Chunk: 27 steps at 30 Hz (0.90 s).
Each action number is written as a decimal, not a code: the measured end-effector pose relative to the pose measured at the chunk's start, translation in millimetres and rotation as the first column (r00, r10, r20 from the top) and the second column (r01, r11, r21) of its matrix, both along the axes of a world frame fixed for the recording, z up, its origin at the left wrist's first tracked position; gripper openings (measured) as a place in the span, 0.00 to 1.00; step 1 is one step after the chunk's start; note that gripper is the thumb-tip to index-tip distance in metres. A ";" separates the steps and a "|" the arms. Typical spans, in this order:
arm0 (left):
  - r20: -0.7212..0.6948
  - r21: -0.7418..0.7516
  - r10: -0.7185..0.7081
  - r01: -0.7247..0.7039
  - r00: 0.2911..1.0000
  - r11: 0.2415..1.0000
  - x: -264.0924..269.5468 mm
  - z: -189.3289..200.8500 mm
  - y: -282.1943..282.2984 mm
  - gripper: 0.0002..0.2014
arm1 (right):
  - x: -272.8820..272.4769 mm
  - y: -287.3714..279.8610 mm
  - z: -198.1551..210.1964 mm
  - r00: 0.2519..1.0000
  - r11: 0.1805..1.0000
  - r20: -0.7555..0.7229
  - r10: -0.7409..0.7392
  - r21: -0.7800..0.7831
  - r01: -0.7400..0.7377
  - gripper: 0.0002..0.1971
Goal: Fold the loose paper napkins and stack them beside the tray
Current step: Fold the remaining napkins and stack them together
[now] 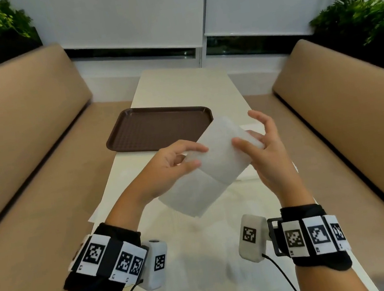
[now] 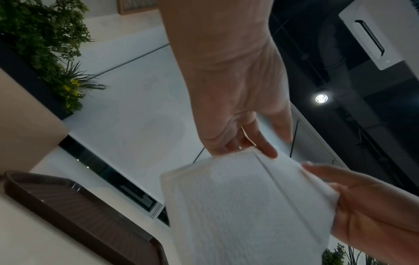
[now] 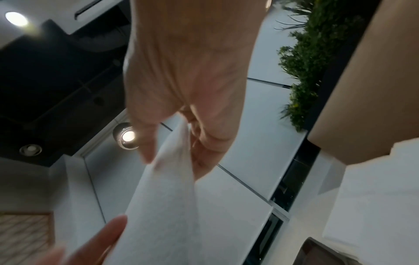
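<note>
White textured paper napkin (image 1: 216,164), partly folded, is hanging above the pale table (image 1: 202,256), its left edge being pinched by the left hand (image 1: 167,171), its right edge by the right hand (image 1: 261,150), brown ribbed plastic tray (image 1: 158,126) lying beyond both sets of fingertips.

One white paper napkin (image 1: 215,159) is hanging between two hands, the left hand (image 1: 171,165) and the right hand (image 1: 264,149). One dark brown ridged plastic tray (image 1: 158,125) is lying at eleven o'clock on one long white table (image 1: 184,84). Two tan padded benches (image 1: 8,123) are flanking it.
</note>
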State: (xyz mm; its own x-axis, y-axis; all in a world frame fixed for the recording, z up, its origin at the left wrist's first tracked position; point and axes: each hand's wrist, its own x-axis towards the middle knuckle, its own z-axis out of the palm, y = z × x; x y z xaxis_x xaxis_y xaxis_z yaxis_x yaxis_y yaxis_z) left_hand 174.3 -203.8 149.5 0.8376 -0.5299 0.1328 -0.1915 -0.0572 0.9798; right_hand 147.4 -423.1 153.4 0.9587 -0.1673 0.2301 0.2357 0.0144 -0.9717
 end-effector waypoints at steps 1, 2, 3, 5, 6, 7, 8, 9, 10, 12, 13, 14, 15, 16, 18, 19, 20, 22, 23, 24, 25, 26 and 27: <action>-0.011 0.016 -0.024 0.025 1.000 1.000 0.4 -3.6 0.2 0.09 | 1.8 -1.8 -2.4 0.999 0.999 0.029 -0.032 0.001 0.032 0.27; -0.048 0.033 -0.055 0.057 0.997 0.998 1.2 -8.0 0.4 0.11 | 2.4 -3.7 -3.8 0.997 0.998 0.051 -0.059 0.019 0.059 0.26; -0.088 0.056 -0.084 0.089 0.993 0.994 1.9 -12.2 0.5 0.11 | 3.2 -6.6 -6.4 0.993 0.995 0.064 -0.095 0.035 0.093 0.25; -0.097 0.125 -0.099 0.111 0.990 0.986 5.5 -22.7 0.0 0.09 | 6.2 -14.3 -13.6 0.979 0.982 0.073 -0.191 -0.002 0.191 0.20; -0.083 0.148 -0.069 0.081 0.994 0.986 8.5 -28.3 -2.1 0.08 | 8.6 -20.1 -17.3 0.968 0.969 0.077 -0.238 -0.054 0.242 0.16; -0.078 0.145 -0.007 0.018 0.997 0.989 12.3 -33.0 -5.9 0.08 | 11.2 -26.6 -21.1 0.959 0.954 0.075 -0.274 -0.102 0.281 0.14; -0.092 0.107 0.082 -0.072 0.992 0.992 17.2 -36.8 -12.2 0.09 | 14.8 -33.7 -24.0 0.950 0.941 0.062 -0.305 -0.135 0.311 0.14; -0.128 0.040 0.171 -0.167 0.977 0.985 23.2 -40.2 -20.5 0.10 | 19.1 -41.5 -26.0 0.942 0.929 0.044 -0.333 -0.156 0.336 0.16; -0.180 -0.033 0.242 -0.251 0.954 0.967 30.2 -41.9 -31.0 0.11 | 23.8 -49.8 -26.6 0.933 0.917 0.024 -0.360 -0.173 0.358 0.17; -0.289 -0.152 0.302 -0.355 0.908 0.922 49.9 -45.8 -56.8 0.11 | 34.4 -69.0 -26.0 0.919 0.900 -0.024 -0.395 -0.211 0.381 0.17; -0.325 -0.176 0.309 -0.378 0.894 0.909 61.1 -48.3 -71.2 0.11 | 41.9 -79.6 -27.4 0.911 0.891 -0.051 -0.410 -0.239 0.387 0.17; -0.351 -0.170 0.312 -0.388 0.883 0.906 71.4 -50.5 -85.8 0.12 | 49.7 -90.2 -29.7 0.902 0.881 -0.083 -0.424 -0.269 0.389 0.18; -0.362 -0.148 0.307 -0.380 0.880 0.913 81.2 -53.1 -100.4 0.14 | 57.7 -100.7 -33.7 0.891 0.870 -0.116 -0.438 -0.305 0.388 0.20; -0.359 -0.108 0.303 -0.362 0.883 0.926 90.1 -57.0 -115.0 0.17 | 66.1 -110.6 -38.7 0.877 0.856 -0.151 -0.456 -0.346 0.385 0.21; -0.311 0.002 0.304 -0.319 0.901 0.948 101.9 -67.3 -140.3 0.20 | 78.1 -127.6 -51.3 0.848 0.823 -0.222 -0.480 -0.450 0.348 0.23; -0.273 0.071 0.320 -0.312 0.907 0.947 104.8 -73.8 -150.7 0.20 | 81.8 -135.5 -59.4 0.836 0.808 -0.262 -0.483 -0.501 0.310 0.23; -0.227 0.152 0.344 -0.316 0.911 0.936 106.7 -82.2 -159.6 0.19 | 84.4 -142.1 -67.7 0.828 0.801 -0.300 -0.473 -0.538 0.263 0.23; -0.148 0.291 0.370 -0.318 0.917 0.903 111.2 -103.3 -174.8 0.19 | 86.9 -151.5 -83.8 0.803 0.786 -0.380 -0.459 -0.595 0.168 0.23; -0.130 0.347 0.369 -0.306 0.920 0.886 113.2 -111.2 -181.1 0.20 | 89.1 -155.0 -90.0 0.785 0.770 -0.413 -0.461 -0.626 0.123 0.22; -0.120 0.402 0.359 -0.285 0.926 0.870 114.6 -116.4 -186.3 0.20 | 91.3 -157.4 -96.6 0.770 0.758 -0.444 -0.458 -0.648 0.077 0.22; -0.120 0.453 0.347 -0.260 0.930 0.853 117.1 -121.1 -192.0 0.21 | 92.9 -159.6 -101.2 0.760 0.740 -0.477 -0.442 -0.672 0.009 0.21; -0.127 0.501 0.340 -0.235 0.932 0.833 119.2 -123.6 -197.1 0.21 | 92.4 -160.6 -103.7 0.751 0.724 -0.509 -0.421 -0.687 -0.059 0.19; -0.123 0.560 0.327 -0.207 0.937 0.802 120.7 -125.8 -201.4 0.21 | 91.7 -161.7 -108.3 0.758 0.691 -0.499 -0.420 -0.717 -0.089 0.15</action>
